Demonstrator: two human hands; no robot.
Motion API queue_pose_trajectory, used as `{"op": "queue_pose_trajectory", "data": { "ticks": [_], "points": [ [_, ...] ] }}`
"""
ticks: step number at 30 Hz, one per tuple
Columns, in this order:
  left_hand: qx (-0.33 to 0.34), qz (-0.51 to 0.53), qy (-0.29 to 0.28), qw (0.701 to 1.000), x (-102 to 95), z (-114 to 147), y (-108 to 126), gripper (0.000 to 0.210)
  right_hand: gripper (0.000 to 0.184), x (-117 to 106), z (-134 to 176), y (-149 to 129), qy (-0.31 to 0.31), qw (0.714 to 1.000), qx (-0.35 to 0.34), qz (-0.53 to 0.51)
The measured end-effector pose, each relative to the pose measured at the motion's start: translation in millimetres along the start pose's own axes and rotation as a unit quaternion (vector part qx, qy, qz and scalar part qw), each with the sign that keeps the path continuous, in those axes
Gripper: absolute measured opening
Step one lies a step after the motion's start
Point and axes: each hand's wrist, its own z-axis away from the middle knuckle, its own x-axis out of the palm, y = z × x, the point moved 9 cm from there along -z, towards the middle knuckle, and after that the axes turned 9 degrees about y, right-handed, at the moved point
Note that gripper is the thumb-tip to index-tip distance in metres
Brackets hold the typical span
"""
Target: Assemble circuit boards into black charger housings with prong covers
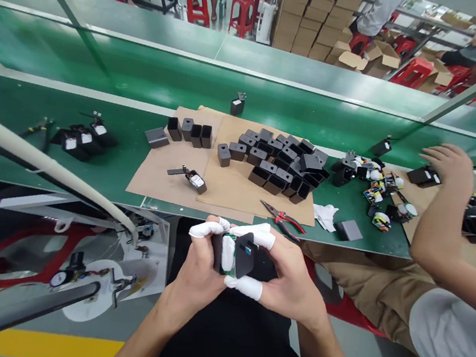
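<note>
Between my two hands, just off the table's front edge, is a black power adapter [228, 254] with its end plate off to the right and white filling and a green circuit board showing inside. My left hand [196, 267] wraps the black case from the left. My right hand [290, 274] pinches the end plate side, thumb below and index finger above. White finger covers sit on fingertips of both hands. Ahead on the cardboard lies a similar opened adapter [196, 181]. Red-handled pliers [283, 215] rest beyond my right hand.
Many empty black cases [282, 164] crowd the cardboard sheet [167, 174]. Adapters [79, 141] and another pair of pliers [36, 128] lie at left. Circuit assemblies [378, 189] are heaped at right, near a co-worker's arm [444, 207]. A white pole [54, 161] crosses the left side.
</note>
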Motion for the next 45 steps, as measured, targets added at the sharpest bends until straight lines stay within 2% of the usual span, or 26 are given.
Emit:
{"op": "queue_pose_trajectory", "data": {
  "ticks": [5, 8, 11, 17, 22, 29, 45],
  "points": [
    [-0.008, 0.04, -0.005, 0.999, 1.5, 3, -3, 0.066, 0.065, 0, 3, 1, 0.025, 1.0, -0.007, -0.006],
    [-0.02, 0.059, -0.021, 0.998, 3.4, 5, -4, 0.067, 0.073, -8, 6, -2, 0.056, 0.997, -0.03, -0.036],
    [-0.016, 0.067, -0.02, 0.997, 2.3, 6, -2, 0.069, 0.073, -18, 8, -3, 0.076, 0.995, -0.03, -0.059],
    [-0.008, 0.061, -0.025, 0.998, 4.6, 8, 2, 0.067, 0.076, -14, 7, -6, 0.035, 0.997, -0.018, -0.065],
    [-0.001, 0.089, -0.042, 0.995, 8.2, 7, 7, 0.069, 0.074, -12, 6, -7, 0.046, 0.998, -0.025, -0.045],
    [-0.006, 0.089, -0.031, 0.996, 6.4, 7, 5, 0.069, 0.071, -10, 8, -13, 0.045, 0.997, -0.056, -0.016],
    [-0.019, 0.092, -0.054, 0.994, 11.8, 8, 6, 0.066, 0.066, -7, 10, -5, 0.031, 0.999, -0.016, 0.003]
  ]
}}
